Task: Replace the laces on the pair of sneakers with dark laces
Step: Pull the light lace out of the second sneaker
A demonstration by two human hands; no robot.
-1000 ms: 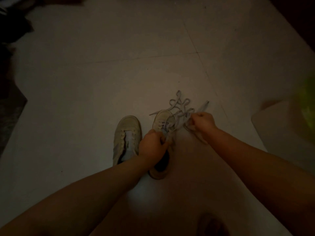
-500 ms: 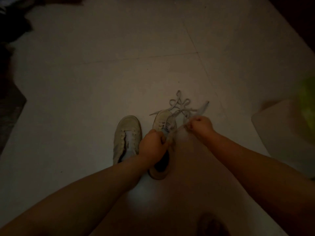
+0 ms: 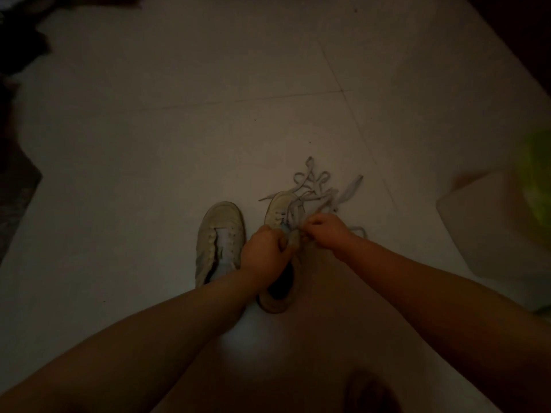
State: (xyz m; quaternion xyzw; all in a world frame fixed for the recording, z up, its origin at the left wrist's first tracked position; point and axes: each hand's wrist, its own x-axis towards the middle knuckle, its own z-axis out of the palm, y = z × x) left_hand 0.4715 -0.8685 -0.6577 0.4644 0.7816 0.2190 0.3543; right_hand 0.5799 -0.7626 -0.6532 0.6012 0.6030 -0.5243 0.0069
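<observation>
Dim room, pale tiled floor (image 3: 179, 144). Two light sneakers side by side, toes pointing away from the person.

Left sneaker (image 3: 219, 236): eyelets look bare, tongue exposed (old lace seems already out). Right sneaker (image 3: 281, 234): light lace (image 3: 316, 189) partly pulled free, loose loops heaped past the toe and to its right.

Left hand (image 3: 265, 254) curled round the right sneaker's upper near the tongue, steadying it. Right hand (image 3: 323, 231) just beside it, fingertips pinched on a strand of the lace at the eyelets.

Step in hand, by my reading: unthreading the old lace from the second shoe. Next move calls for drawing the strand clear of the remaining eyelets, shoe held down against the pull. No dark laces visible in this light.

Room: open floor ahead and left. Pale box-like object (image 3: 492, 228) and blurred green thing (image 3: 536, 186) close on the right; dark clutter (image 3: 18, 40) far left
</observation>
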